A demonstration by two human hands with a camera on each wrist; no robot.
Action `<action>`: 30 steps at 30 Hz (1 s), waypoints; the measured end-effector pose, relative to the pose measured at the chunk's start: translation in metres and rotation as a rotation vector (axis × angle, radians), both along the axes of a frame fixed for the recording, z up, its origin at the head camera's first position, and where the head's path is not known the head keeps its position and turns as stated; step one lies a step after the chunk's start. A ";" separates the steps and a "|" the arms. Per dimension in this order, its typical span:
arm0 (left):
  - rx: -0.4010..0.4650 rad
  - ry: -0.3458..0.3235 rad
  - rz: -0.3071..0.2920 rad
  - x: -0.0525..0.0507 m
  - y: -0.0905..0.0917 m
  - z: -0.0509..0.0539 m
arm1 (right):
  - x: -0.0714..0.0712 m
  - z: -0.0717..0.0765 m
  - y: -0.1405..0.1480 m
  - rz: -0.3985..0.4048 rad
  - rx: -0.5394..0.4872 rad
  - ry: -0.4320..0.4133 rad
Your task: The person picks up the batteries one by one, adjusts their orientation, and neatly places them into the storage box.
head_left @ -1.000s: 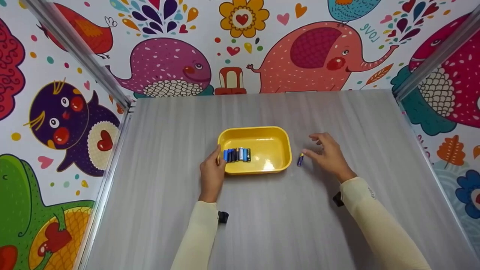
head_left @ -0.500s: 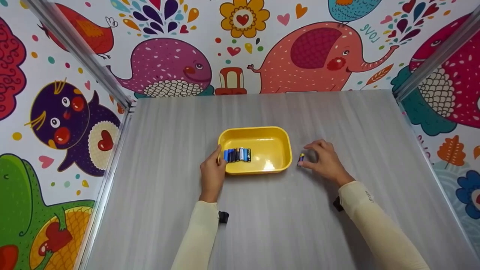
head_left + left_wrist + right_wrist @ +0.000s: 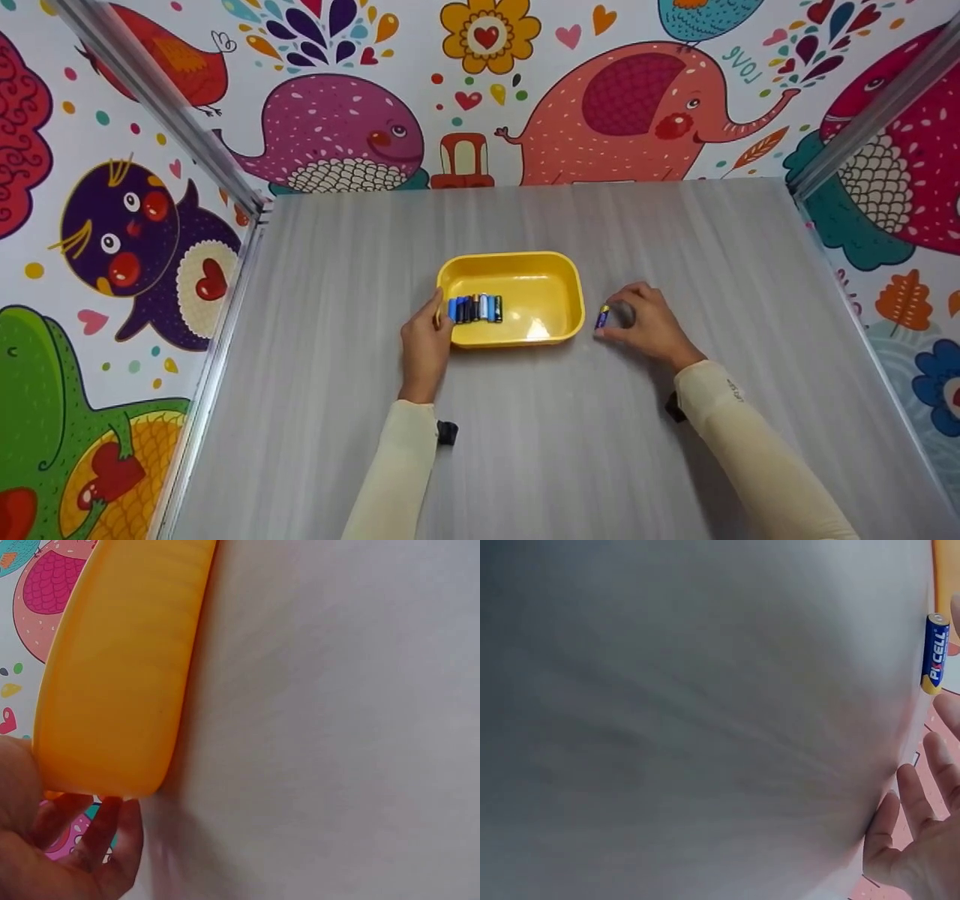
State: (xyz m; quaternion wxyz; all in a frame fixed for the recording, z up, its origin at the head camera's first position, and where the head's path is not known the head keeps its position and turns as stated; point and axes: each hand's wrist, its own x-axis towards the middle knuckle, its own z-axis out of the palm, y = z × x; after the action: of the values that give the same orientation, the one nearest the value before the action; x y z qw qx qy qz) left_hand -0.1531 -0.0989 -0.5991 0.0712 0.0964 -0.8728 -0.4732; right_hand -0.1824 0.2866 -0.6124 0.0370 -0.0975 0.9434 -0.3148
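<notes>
My left hand (image 3: 426, 351) grips the left wall of a yellow tray (image 3: 576, 330), with the thumb over the rim and fingers outside. A row of several batteries (image 3: 475, 309), mostly blue and dark, lies inside at the tray's left. My right hand (image 3: 651, 324) is on the table to the right of the tray. Its thumb and index finger stand near the two ends of a single battery (image 3: 935, 654), blue with a yellow end and PKCELL lettering. That battery lies on the table; the silver end shows uncovered, and no firm pinch is visible. The remaining right fingers are spread.
The grey wood-grain table (image 3: 360, 247) surrounds the tray. Cartoon-printed panels (image 3: 322, 135) stand behind and at both sides, with metal corner posts (image 3: 161, 112). Black wrist devices (image 3: 447, 433) sit by the pale sleeves.
My right hand has come down and its index finger has moved toward the single battery, between the first and second frames. Since then it has barely shifted. The left hand and tray stay put.
</notes>
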 end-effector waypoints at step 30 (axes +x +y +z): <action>-0.007 0.028 -0.001 0.000 -0.002 -0.002 | -0.005 0.004 -0.005 0.012 0.071 -0.042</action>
State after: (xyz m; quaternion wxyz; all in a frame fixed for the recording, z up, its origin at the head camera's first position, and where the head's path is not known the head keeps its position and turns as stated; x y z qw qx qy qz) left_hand -0.1533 -0.1005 -0.6006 0.0835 0.0891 -0.8734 -0.4715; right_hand -0.1871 0.2816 -0.6081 0.0623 -0.0950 0.9525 -0.2827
